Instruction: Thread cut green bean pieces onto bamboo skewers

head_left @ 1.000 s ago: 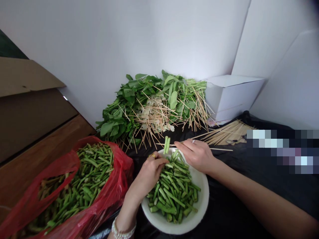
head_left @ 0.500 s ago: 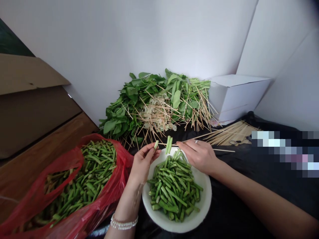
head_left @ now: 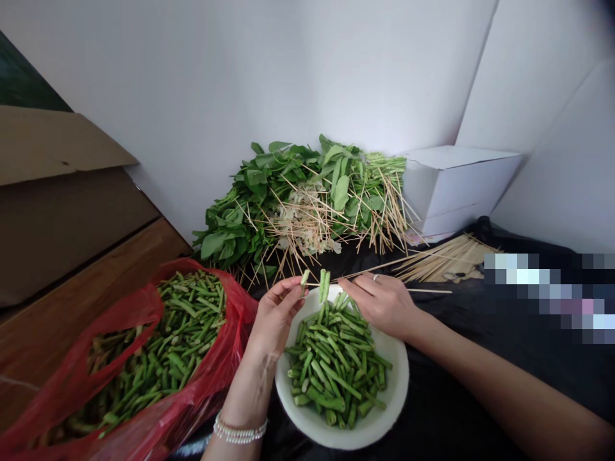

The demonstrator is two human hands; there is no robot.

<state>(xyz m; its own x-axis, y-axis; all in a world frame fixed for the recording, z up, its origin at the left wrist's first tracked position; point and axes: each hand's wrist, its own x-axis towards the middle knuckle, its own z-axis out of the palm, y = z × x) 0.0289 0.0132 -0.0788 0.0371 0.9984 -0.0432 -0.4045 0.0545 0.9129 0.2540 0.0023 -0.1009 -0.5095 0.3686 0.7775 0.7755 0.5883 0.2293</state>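
A white bowl (head_left: pixel 384 422) full of cut green bean pieces (head_left: pixel 336 358) sits on the black cloth in front of me. My right hand (head_left: pixel 384 301) pinches a thin bamboo skewer (head_left: pixel 423 290) that has two bean pieces (head_left: pixel 323 285) threaded near its tip, above the bowl's far rim. My left hand (head_left: pixel 276 314) holds one more short bean piece (head_left: pixel 304 277) in its fingertips, right at the skewer's point.
A red plastic bag (head_left: pixel 77 384) of green beans lies at left on a wooden surface. Skewered leafy greens (head_left: pixel 298 192) are piled against the white wall. Loose skewers (head_left: pixel 446 256) and a white box (head_left: pixel 456 186) lie at right. Cardboard (head_left: pixel 52 192) stands at far left.
My left hand rose out of the bowl with a bean piece and brought it up to the skewer tip. My right hand stayed almost still.
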